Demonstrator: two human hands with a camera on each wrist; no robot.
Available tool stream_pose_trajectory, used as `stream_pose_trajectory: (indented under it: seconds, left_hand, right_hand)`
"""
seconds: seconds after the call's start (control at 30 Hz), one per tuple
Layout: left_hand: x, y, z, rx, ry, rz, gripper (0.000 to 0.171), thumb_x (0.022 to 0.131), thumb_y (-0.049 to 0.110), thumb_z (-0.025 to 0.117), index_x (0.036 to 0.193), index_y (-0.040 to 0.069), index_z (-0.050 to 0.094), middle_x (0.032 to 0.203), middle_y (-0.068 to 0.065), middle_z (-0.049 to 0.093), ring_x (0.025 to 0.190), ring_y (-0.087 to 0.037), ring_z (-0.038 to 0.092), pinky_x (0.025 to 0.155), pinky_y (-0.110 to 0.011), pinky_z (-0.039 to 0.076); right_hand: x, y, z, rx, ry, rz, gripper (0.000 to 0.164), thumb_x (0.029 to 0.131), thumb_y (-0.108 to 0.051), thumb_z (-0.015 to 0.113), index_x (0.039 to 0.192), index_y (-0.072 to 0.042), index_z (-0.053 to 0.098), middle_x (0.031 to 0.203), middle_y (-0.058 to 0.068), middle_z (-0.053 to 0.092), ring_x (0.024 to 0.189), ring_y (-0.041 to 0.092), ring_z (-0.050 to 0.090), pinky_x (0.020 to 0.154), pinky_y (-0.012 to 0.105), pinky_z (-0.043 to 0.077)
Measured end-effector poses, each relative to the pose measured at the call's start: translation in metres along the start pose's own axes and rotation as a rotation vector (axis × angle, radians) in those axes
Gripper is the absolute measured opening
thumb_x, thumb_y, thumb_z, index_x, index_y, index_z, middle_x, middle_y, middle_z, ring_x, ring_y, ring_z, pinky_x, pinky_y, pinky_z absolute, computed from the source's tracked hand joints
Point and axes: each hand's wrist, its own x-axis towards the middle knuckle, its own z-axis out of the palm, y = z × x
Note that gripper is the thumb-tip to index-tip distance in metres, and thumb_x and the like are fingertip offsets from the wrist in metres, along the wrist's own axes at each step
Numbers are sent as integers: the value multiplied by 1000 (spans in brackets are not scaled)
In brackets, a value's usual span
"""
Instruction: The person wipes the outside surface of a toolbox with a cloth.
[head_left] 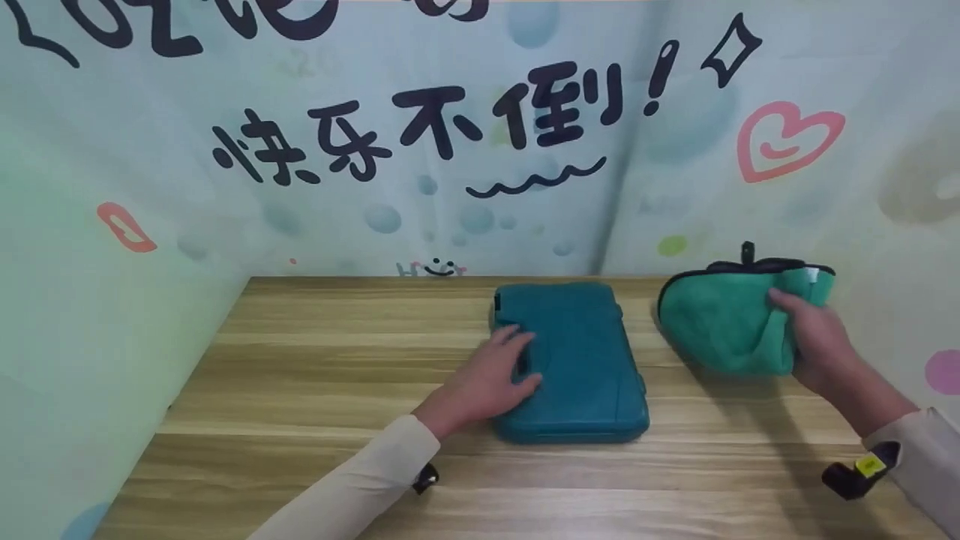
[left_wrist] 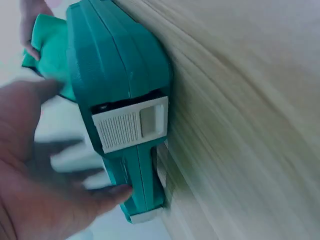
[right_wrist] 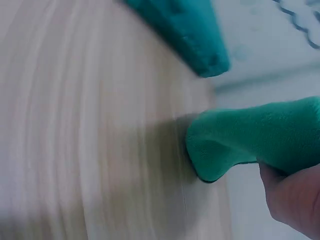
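Observation:
A teal plastic carrying case [head_left: 570,352] lies flat on the wooden table. My left hand [head_left: 484,375] is at the case's left side, its fingers spread over the edge around the handle. In the left wrist view the case [left_wrist: 117,55] shows a pale ribbed latch [left_wrist: 132,125], and the left hand [left_wrist: 40,165] has its fingers loosely extended beside it. To the right, my right hand [head_left: 821,337] grips a green soft cloth piece [head_left: 720,322] with black edging and a small black tab, pouch-like in shape. Its thumb presses the fabric [right_wrist: 260,135] in the right wrist view.
The wooden table [head_left: 315,375] ends at a printed cloth backdrop [head_left: 420,225] with writing and hearts. More backdrop rises along the left side. Each wrist carries a small black camera mount [head_left: 855,476].

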Motion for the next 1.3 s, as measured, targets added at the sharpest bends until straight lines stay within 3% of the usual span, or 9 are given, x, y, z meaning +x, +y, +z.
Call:
stream_pose_trajectory:
  seconds: [0.1, 0.27, 0.37, 0.53, 0.7, 0.8, 0.93, 1.1, 1.3]
  left_hand:
    - [1, -7, -3, -78, 74, -138, 66, 102, 37, 62, 153, 2, 39, 147, -18, 44, 123, -29, 51, 104, -45, 44]
    - [8, -18, 0, -205, 47, -273, 69, 104, 34, 60, 151, -8, 32, 104, -16, 61, 90, -24, 61, 79, -39, 54]
    - [14, -22, 4, -258, 57, -282, 63, 105, 29, 59, 148, -10, 35, 87, -11, 59, 78, -22, 62, 69, -36, 53]
    - [20, -20, 8, -272, 82, -274, 50, 104, 25, 61, 139, -7, 44, 88, -9, 58, 80, -22, 61, 71, -35, 53]
    - [22, -20, 7, -317, 51, -315, 25, 104, 24, 62, 109, 0, 59, 82, -8, 60, 74, -20, 59, 66, -32, 50]
    - [24, -21, 6, -347, 36, -327, 23, 104, 24, 62, 92, 4, 61, 75, -7, 61, 67, -18, 59, 60, -29, 47]
    - [23, -24, 6, -380, 51, -333, 27, 103, 23, 62, 83, 5, 60, 69, -5, 59, 63, -17, 59, 56, -27, 45]
    - [17, -31, 6, -474, 91, -331, 36, 100, 15, 64, 66, 9, 55, 58, -1, 52, 54, -13, 53, 50, -24, 41]
    - [6, -35, -3, -703, 80, -369, 27, 97, 9, 64, 71, 4, 61, 60, 0, 51, 56, -13, 51, 54, -25, 41]
  right_hand:
    - [-3, -3, -1, 69, -40, 72, 39, 102, -42, 61, 123, -25, 34, 126, -1, 40, 109, 12, 47, 80, 28, 54]
    - [-10, 2, 11, 201, -3, 62, 41, 101, -38, 65, 125, -23, 35, 127, -2, 39, 111, 11, 47, 81, 28, 54]
    - [-12, 5, 21, 282, 34, 8, 42, 100, -33, 67, 126, -25, 35, 128, -3, 40, 113, 12, 47, 81, 28, 54]
    - [-10, 7, 33, 299, 18, 11, 43, 100, -34, 66, 127, -27, 34, 130, -4, 39, 117, 14, 44, 83, 29, 52]
    - [-8, 8, 36, 272, -11, 69, 63, 101, -38, 64, 145, -26, 22, 130, -5, 38, 118, 14, 42, 86, 29, 50]
    - [-8, 9, 37, 253, -27, 74, 76, 101, -39, 63, 153, -24, 10, 131, -5, 37, 120, 14, 41, 87, 28, 50]
    - [-10, 12, 37, 253, -40, 64, 65, 102, -38, 63, 148, -23, 20, 131, -4, 38, 118, 13, 43, 87, 28, 51]
    - [-12, 18, 37, 252, -58, 29, 41, 103, -36, 62, 130, -21, 35, 128, -2, 43, 112, 12, 50, 87, 29, 52]
    - [-14, 18, 36, 259, -77, 31, 39, 103, -34, 62, 128, -20, 35, 124, -2, 49, 108, 11, 54, 88, 31, 53]
